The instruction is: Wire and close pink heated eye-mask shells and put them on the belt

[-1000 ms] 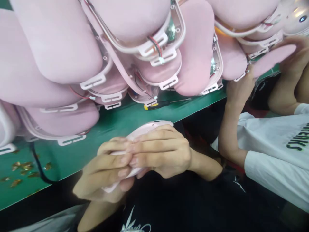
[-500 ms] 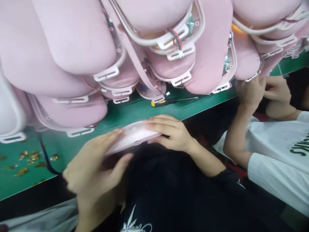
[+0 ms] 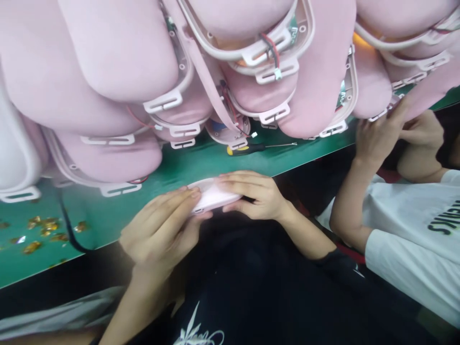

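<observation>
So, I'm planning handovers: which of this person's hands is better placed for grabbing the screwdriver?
Probably the right hand: it is nearer the screwdriver, which lies beyond it on the green table. The left hand is farther off. Both hands hold the pink case, though.

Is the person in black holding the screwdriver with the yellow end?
No, the screwdriver lies on the green table, while the left hand and right hand both hold a pink case.

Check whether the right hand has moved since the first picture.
Yes, upward in the view: the right hand is now closer to the resting screwdriver.
</observation>
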Demonstrator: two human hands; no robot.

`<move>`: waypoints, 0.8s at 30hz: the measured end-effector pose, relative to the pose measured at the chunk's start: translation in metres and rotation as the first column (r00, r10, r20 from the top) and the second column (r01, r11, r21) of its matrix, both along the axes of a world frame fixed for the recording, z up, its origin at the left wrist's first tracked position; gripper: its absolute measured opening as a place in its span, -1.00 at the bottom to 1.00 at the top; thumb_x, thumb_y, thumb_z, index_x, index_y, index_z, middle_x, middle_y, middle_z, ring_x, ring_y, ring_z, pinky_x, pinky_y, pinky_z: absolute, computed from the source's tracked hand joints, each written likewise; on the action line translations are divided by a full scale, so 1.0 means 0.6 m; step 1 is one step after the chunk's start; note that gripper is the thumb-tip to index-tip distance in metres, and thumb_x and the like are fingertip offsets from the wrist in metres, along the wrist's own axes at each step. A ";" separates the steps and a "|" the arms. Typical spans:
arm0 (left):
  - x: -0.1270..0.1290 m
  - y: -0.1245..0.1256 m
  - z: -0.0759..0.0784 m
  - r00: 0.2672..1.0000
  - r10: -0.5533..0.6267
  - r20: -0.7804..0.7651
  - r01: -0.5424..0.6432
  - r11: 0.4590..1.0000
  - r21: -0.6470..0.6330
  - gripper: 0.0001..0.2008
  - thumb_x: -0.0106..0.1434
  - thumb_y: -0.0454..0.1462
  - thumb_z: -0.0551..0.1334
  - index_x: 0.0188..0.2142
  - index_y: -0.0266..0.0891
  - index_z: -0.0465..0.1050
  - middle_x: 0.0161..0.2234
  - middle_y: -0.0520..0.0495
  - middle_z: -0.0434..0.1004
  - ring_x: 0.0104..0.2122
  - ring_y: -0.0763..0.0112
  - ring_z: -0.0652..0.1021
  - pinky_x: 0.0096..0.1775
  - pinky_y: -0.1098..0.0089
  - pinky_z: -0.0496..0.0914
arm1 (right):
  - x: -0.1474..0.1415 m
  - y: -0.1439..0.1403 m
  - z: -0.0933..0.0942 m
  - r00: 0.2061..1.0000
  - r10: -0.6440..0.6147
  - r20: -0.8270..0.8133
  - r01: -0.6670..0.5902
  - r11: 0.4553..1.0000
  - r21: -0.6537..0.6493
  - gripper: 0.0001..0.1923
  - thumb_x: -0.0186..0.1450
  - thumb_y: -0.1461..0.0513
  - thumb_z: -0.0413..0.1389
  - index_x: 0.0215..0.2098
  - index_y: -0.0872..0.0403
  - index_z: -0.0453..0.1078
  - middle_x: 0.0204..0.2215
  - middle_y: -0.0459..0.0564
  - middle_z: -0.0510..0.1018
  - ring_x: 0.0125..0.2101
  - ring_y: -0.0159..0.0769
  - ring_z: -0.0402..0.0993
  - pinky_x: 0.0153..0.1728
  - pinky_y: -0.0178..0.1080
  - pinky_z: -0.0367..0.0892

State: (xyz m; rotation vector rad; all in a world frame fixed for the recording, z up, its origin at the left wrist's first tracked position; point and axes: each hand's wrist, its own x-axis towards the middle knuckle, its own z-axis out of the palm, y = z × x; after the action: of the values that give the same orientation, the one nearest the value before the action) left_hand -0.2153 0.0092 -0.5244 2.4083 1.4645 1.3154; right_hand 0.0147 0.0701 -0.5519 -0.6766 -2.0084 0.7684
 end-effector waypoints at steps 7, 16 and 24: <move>0.008 -0.008 -0.010 0.992 0.105 -0.072 -0.098 0.991 0.096 -0.43 0.28 -0.37 0.49 0.27 -0.11 0.59 -0.07 -0.08 0.82 -0.14 0.14 0.81 -0.03 0.23 0.68 | -0.021 -0.010 -0.022 0.960 -0.141 -0.243 0.159 0.985 0.060 -0.73 0.52 0.11 0.27 0.03 0.13 0.64 -0.03 0.13 0.79 0.06 -0.23 0.75 0.13 -0.17 0.63; 0.006 -0.007 0.009 0.995 0.057 -0.078 -0.056 0.998 0.010 -0.41 0.30 -0.38 0.50 0.30 -0.14 0.56 0.01 -0.19 0.80 -0.07 0.09 0.80 0.01 0.28 0.65 | -0.015 -0.008 0.008 0.988 -0.153 -0.027 0.155 0.983 0.102 -0.61 0.56 -0.02 0.18 0.07 0.09 0.62 0.04 0.09 0.76 0.11 -0.19 0.69 0.19 -0.08 0.57; -0.031 -0.018 0.023 0.965 -0.025 -0.263 0.014 0.999 -0.041 -0.60 0.43 -0.46 0.32 0.23 -0.28 0.52 0.09 -0.25 0.76 0.04 0.13 0.77 0.11 0.23 0.65 | -0.057 -0.044 0.032 0.919 -0.374 0.122 0.301 0.869 0.393 -0.78 0.53 0.08 0.26 -0.02 0.03 0.66 -0.08 -0.04 0.79 -0.05 -0.25 0.67 0.12 -0.14 0.40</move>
State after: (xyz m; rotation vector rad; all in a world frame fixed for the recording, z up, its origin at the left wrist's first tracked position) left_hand -0.2339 -0.0016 -0.5106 2.6470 1.5004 0.9815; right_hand -0.0197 0.0437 -0.5330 -0.8741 -2.0514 0.1096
